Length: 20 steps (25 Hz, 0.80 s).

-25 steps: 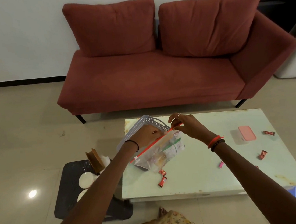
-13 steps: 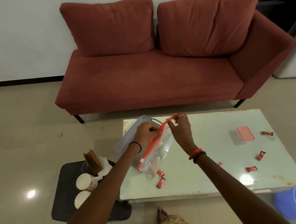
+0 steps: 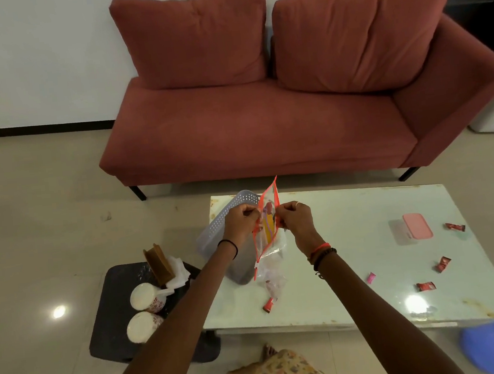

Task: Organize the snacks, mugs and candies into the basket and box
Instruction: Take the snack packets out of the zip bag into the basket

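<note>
Two mugs [image 3: 146, 298] stand on a dark stool [image 3: 107, 323], nearer than and left of the left hand [image 3: 241, 221]. A red candy [image 3: 268, 304] lies on the worktop [image 3: 351, 230] just below the bag [image 3: 268, 245]. The left hand and right hand [image 3: 296, 218] each pinch one red rim of the bag. Slanted half a second ago, it now stands upright, mouth parted. Its contents are blurred and no print is readable. The basket [image 3: 214, 236] sits beneath the left hand, partly hidden. The box [image 3: 411, 229] lies well right of the right hand.
</note>
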Available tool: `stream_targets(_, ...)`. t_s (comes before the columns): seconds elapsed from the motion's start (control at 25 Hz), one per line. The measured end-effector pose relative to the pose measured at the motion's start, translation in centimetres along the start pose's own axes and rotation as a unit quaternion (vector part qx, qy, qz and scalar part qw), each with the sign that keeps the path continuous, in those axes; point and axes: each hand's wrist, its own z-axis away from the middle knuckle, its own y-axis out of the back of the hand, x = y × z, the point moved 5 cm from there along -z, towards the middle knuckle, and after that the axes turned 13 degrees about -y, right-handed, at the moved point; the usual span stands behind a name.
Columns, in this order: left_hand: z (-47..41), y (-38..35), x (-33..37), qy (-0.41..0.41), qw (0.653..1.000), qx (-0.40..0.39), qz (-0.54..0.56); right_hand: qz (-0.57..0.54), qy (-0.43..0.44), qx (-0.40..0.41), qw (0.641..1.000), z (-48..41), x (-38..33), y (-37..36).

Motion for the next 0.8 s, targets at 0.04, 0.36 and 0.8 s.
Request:
stream_targets(0.04, -0.1, 0.3, 0.0, 0.002, 1.000, 0.016, -0.011, 0.011, 0.004, 0.011, 1.000, -0.1, -0.2, 0.3)
stream_targets(0.36, -1.9, 3.7, -1.2, -0.011, 0.991, 0.079, -0.110, 0.071, 0.041, 0.086, 0.993, -2.2, -1.0, 4.5)
stream_targets(0.8, -1.9, 1.1, -0.5, -0.053, 0.993, 0.052, -0.091, 0.209, 0.115, 0.097, 0.966, -1.7, -2.8, 2.7)
